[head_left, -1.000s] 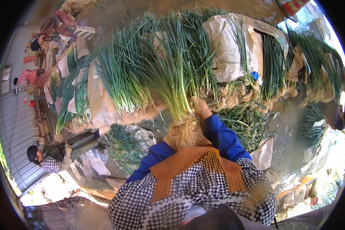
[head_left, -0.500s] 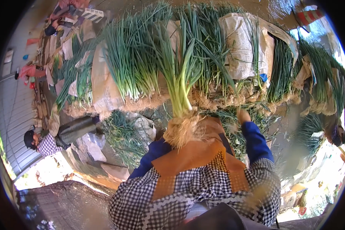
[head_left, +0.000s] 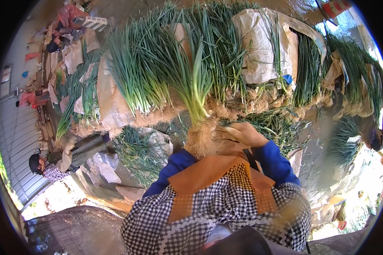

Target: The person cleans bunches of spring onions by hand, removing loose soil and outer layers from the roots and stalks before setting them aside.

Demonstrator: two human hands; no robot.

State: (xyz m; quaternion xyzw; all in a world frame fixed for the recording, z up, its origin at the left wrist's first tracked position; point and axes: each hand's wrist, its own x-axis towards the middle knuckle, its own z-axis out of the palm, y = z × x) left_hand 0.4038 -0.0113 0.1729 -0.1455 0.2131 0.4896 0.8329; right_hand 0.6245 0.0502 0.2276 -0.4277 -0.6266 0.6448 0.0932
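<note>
In front of my lap is a bunch of green onions (head_left: 197,93), its pale stems and tangled roots (head_left: 202,138) toward me and its leaves pointing away over the heap. My left sleeve (head_left: 174,168) runs in beneath the roots, which hide my left hand and its fingers. My right hand (head_left: 247,134) is at the right side of the roots, fingers bent and closed together at their tips. A thin dark strand shows by those fingertips, too fine to name.
Ahead lies a long row of green onions (head_left: 144,80), partly covered by pale sacks (head_left: 261,46). Loose leaves (head_left: 136,148) are piled at left, others (head_left: 276,127) at right. A person in a cap (head_left: 55,168) works at far left. An orange apron (head_left: 208,170) covers my front.
My right hand has come left and inward, from the leaf pile to the roots of the bunch. The bunch appears slightly farther left. At far left, the person's arm has shifted.
</note>
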